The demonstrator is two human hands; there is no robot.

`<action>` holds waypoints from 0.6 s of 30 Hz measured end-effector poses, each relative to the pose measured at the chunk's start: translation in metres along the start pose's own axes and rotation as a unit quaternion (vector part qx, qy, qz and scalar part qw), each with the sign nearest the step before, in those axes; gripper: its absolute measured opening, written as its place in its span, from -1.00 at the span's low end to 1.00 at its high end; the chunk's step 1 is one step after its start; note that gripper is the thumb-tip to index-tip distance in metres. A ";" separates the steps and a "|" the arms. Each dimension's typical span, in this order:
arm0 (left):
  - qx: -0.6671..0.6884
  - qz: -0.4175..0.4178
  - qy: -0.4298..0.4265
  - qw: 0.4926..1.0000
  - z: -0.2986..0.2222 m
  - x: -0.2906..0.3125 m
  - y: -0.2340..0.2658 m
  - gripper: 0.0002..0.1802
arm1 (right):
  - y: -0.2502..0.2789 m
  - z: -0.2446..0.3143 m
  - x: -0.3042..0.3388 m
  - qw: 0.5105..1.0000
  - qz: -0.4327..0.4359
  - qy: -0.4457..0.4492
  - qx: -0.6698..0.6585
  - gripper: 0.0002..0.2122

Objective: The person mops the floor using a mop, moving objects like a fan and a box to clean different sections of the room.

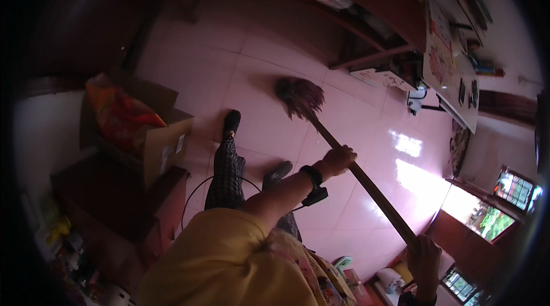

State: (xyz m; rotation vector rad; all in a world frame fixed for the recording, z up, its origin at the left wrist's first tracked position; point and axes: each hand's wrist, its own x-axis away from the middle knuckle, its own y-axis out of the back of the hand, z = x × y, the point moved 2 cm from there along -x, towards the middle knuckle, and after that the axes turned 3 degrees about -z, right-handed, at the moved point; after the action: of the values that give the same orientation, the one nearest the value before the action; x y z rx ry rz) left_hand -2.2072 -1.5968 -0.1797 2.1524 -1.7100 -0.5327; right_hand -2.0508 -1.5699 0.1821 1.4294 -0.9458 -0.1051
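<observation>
A mop with a long wooden handle (375,194) slants across the view from lower right to upper middle. Its dark reddish, stringy head (301,97) rests on the pinkish tiled floor (275,65). My left hand (339,160) is wrapped round the handle partway along, with a black band and a small dark device on that wrist. Near the handle's upper end, my right hand (423,257) is closed on it too, in shadow at the lower right.
An open cardboard box (166,148) with an orange-red bag (129,114) stands at the left on brown furniture (123,191). A wooden bed-like frame (372,48) spans the top. A white-topped table (441,65) stands at the right. A thin black cable (192,194) loops by my legs.
</observation>
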 end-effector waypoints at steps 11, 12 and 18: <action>-0.057 -0.232 0.171 0.956 0.161 0.091 0.183 -0.69 | -0.001 0.149 -0.183 0.882 0.332 -0.090 -0.321 -0.69; -0.060 -0.227 0.198 0.952 0.176 0.103 0.195 -0.64 | -0.017 0.161 -0.194 0.866 0.367 -0.080 -0.331 -0.71; -0.092 -0.399 0.250 0.878 0.201 0.160 0.255 -0.53 | -0.062 0.279 -0.254 0.646 0.519 -0.150 -0.540 -0.76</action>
State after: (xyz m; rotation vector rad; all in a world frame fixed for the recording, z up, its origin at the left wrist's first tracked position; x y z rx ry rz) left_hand -2.4888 -1.8152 -0.2449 2.4922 -0.4429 -0.2614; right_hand -2.3553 -1.6524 -0.0345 -0.3729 -1.4774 -0.0233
